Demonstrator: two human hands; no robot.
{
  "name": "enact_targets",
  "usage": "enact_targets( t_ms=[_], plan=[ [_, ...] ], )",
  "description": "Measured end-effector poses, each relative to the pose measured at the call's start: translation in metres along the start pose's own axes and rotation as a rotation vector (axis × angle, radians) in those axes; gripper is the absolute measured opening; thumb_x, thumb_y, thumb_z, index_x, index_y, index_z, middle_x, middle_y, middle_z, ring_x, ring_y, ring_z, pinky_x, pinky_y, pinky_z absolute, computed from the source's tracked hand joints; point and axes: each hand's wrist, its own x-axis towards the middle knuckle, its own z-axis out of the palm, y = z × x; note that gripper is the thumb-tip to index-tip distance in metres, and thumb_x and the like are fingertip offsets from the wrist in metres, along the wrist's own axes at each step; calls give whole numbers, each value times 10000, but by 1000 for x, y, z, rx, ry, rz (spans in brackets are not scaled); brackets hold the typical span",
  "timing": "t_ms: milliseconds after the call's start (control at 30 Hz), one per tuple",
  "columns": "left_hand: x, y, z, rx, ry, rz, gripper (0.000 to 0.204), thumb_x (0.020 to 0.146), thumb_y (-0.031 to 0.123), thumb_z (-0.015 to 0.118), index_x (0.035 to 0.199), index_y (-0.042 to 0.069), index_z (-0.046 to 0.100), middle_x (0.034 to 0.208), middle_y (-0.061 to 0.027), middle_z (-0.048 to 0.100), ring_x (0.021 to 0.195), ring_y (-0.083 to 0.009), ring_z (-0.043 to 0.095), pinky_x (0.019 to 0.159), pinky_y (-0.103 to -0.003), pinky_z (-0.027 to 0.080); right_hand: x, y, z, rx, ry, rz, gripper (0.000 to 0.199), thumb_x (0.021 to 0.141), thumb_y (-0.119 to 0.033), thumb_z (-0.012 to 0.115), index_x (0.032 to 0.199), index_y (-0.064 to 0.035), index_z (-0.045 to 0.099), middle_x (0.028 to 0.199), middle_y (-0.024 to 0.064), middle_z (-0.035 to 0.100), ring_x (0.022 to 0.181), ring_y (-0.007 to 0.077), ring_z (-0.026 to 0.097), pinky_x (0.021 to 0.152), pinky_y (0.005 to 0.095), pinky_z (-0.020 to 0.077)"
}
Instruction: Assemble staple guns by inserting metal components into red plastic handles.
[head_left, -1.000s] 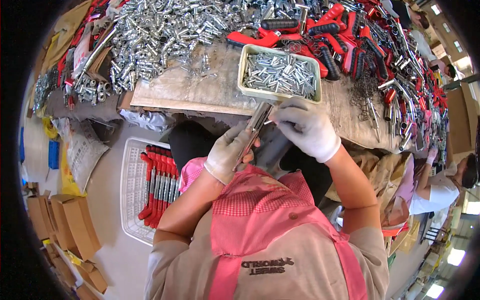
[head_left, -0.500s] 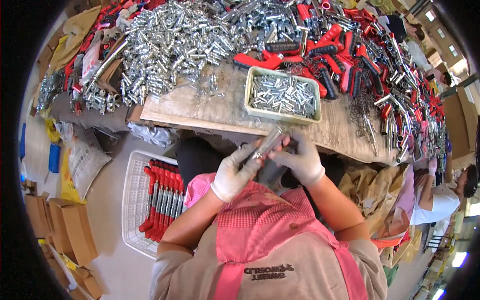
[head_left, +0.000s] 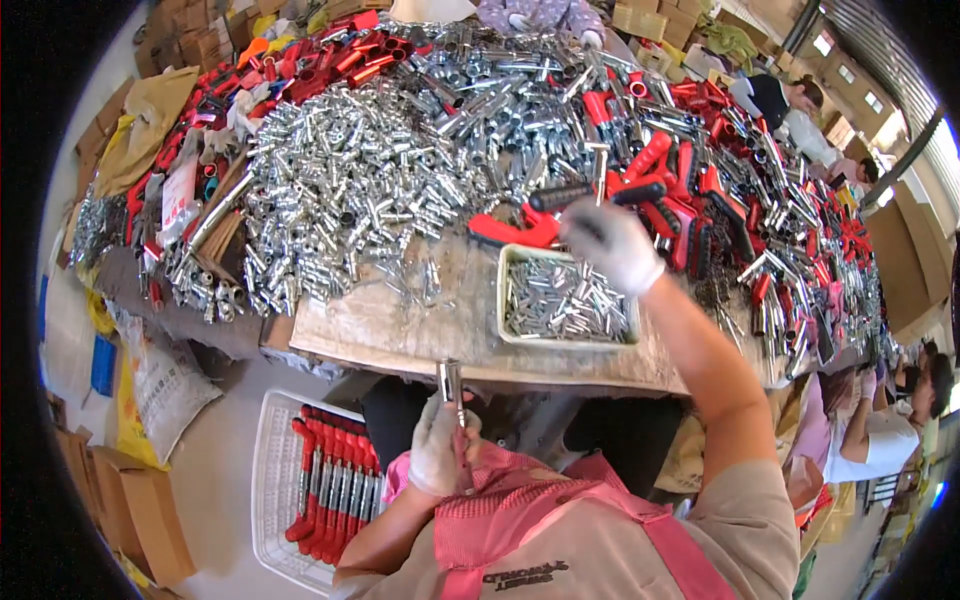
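From the head view, the left hand [head_left: 440,455] in a white glove is closed around a slim metal shaft [head_left: 453,392], held upright close to the chest, its socket-like chrome end pointing up toward the edge of the desk [head_left: 400,335], a posture that keeps that end free and within easy reach. The right hand [head_left: 612,243], also gloved, is stretched forward over the far rim of a pale tray [head_left: 568,300] full of small chrome pieces, and reaches among the red and black handles [head_left: 650,175] heaped just beyond it; whether its fingers have closed on one I cannot tell. The tray sits near the front edge, so its small parts lie nearest the worker, while a big heap of chrome sockets [head_left: 350,190] lies farther back. Down by the left knee a white basket [head_left: 275,500] on the floor holds red-handled tools [head_left: 330,480] lined up side by side.
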Motion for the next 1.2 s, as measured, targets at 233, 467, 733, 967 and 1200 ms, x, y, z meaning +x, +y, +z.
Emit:
enact_targets(
  t_ms=[233, 467, 733, 967, 1200],
  plan=[
    [24, 28, -1, 81, 59, 161, 203, 956, 219, 450, 1102, 86, 405, 716, -67, 491, 501, -114, 459, 452, -230, 402, 138, 132, -42, -675, 154, 194, 307, 792, -341, 574, 997, -116, 610, 1002, 176, 616, 947, 352, 592, 838, 419, 468],
    [55, 24, -12, -102, 154, 61, 305, 936, 390, 473, 1057, 110, 489, 650, -54, 499, 401, -157, 448, 358, -281, 356, 209, 195, -57, -895, 325, 327, 256, 838, -187, 464, 1054, -84, 556, 1121, 211, 553, 969, 372, 596, 843, 445, 483],
    [59, 33, -9, -155, 55, 73, 249, 934, 289, 507, 1062, 79, 468, 709, -89, 524, 413, -159, 452, 377, -257, 360, 211, 180, -88, -671, -74, 334, 518, 751, -390, 639, 1167, -87, 577, 1068, 175, 629, 994, 314, 599, 882, 365, 457],
    [58, 29, -12, -146, 110, 44, 291, 927, 364, 500, 1044, 99, 479, 689, -78, 516, 404, -152, 435, 374, -267, 353, 155, 153, -105, -1000, -197, 396, 312, 771, -325, 553, 975, -112, 653, 965, 151, 654, 893, 325, 623, 801, 407, 483],
    [57, 24, -17, -116, 198, 47, 333, 924, 410, 472, 1060, 107, 505, 671, -62, 511, 387, -150, 412, 346, -267, 304, 92, 126, -62, -513, -286, -79, 326, 815, -324, 570, 1058, -107, 599, 971, 153, 645, 918, 331, 615, 830, 409, 472]
  ],
)
